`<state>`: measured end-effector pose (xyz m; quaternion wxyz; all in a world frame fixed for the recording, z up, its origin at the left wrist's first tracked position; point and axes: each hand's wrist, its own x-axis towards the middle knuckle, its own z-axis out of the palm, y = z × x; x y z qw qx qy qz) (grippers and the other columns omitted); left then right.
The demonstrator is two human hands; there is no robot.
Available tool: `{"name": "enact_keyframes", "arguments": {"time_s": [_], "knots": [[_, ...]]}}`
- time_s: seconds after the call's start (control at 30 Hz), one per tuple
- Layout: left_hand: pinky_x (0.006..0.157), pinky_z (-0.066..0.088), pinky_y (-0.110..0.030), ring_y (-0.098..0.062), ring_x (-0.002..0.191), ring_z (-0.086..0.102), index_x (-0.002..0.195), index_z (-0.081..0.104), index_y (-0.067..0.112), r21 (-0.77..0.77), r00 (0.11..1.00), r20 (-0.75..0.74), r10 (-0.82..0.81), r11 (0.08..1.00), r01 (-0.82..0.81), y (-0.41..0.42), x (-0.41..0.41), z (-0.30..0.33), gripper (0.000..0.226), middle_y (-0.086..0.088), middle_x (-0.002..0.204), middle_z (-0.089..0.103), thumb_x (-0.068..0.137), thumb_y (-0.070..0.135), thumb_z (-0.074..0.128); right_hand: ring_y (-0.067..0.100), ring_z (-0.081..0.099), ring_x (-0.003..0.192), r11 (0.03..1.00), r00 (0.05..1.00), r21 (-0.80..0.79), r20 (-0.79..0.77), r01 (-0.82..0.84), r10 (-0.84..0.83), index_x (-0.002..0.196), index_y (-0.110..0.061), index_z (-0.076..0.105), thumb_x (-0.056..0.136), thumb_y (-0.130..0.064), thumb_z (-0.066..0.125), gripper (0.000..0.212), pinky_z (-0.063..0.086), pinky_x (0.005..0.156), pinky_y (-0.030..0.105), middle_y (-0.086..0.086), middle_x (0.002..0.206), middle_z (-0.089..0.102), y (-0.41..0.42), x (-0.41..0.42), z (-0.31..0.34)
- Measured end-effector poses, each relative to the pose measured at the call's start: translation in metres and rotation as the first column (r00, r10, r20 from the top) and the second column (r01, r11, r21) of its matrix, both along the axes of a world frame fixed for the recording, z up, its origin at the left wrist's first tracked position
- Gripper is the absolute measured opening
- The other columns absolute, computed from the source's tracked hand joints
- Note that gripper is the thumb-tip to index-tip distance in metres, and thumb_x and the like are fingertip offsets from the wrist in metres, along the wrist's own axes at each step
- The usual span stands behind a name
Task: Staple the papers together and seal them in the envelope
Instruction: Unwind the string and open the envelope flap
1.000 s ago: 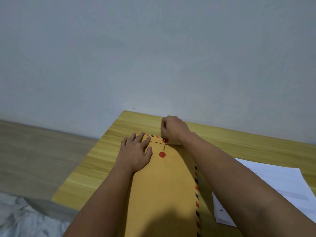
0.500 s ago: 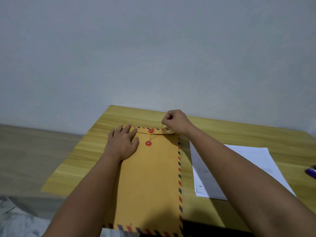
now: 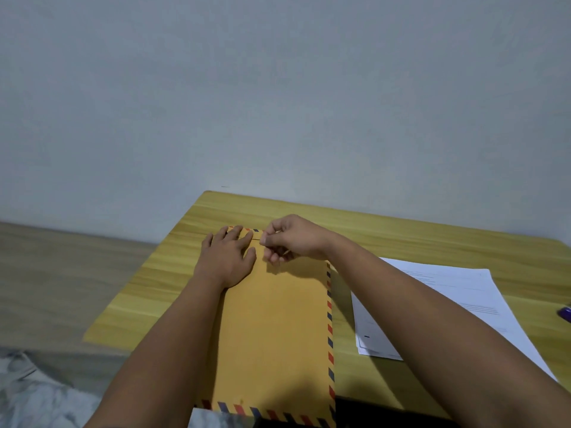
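Having swung from the flap's far right corner back above the now-hidden red discs, the right hand (image 3: 292,239) pinched the thin closure string while the flat, open-fingered left hand (image 3: 227,257) pressed the kraft airmail-bordered envelope (image 3: 275,329) onto the wooden table (image 3: 160,273), stapled white papers (image 3: 448,304) still outside.

The right hand (image 3: 293,239) covers the envelope (image 3: 275,329) clasp so whatever its curled fingers pinch is too small to tell, the papers (image 3: 448,307) vanish under the forearm, and a purple object (image 3: 566,313) is cut off right.
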<state>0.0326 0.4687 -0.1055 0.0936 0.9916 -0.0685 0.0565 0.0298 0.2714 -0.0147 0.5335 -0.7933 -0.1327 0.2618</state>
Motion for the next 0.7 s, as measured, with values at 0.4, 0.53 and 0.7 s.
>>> {"name": "enact_keyframes", "arguments": {"time_s": [0.4,0.53,0.7], "knots": [[0.122,0.016,-0.055,-0.025,0.154,0.017,0.155,0.033,0.039,0.016,1.000,0.012,-0.006,1.000,0.006,0.001,0.001,0.000,0.063,0.004,0.165,0.027,0.097,0.059,0.023,0.023,0.077,0.089,0.989,0.998,0.144,0.054,-0.034,0.027,0.098,-0.007,0.066,0.103,-0.011,0.066,0.007,0.061,0.094,0.046,0.015,0.100,0.079,-0.017,-0.009,0.004],[0.122,0.014,-0.054,-0.025,0.155,0.013,0.156,0.030,0.038,0.027,1.000,-0.017,-0.016,1.000,0.016,0.002,0.003,0.000,0.059,0.004,0.167,0.023,0.100,0.055,0.028,0.019,0.076,0.087,0.980,0.982,0.069,0.015,-0.187,0.186,0.096,-0.008,0.066,0.105,-0.007,0.062,0.010,0.061,0.089,0.043,0.015,0.102,0.078,0.000,-0.021,-0.009],[0.123,0.013,-0.053,-0.023,0.154,0.016,0.155,0.033,0.037,-0.013,1.000,0.003,0.001,1.000,-0.001,0.002,0.003,-0.002,0.056,0.005,0.166,0.027,0.101,0.050,0.027,0.016,0.075,0.069,0.993,0.992,-0.028,-0.057,-0.114,0.113,0.094,-0.007,0.062,0.106,-0.003,0.057,0.013,0.060,0.068,0.031,0.010,0.086,0.077,-0.025,-0.026,-0.025]]}}
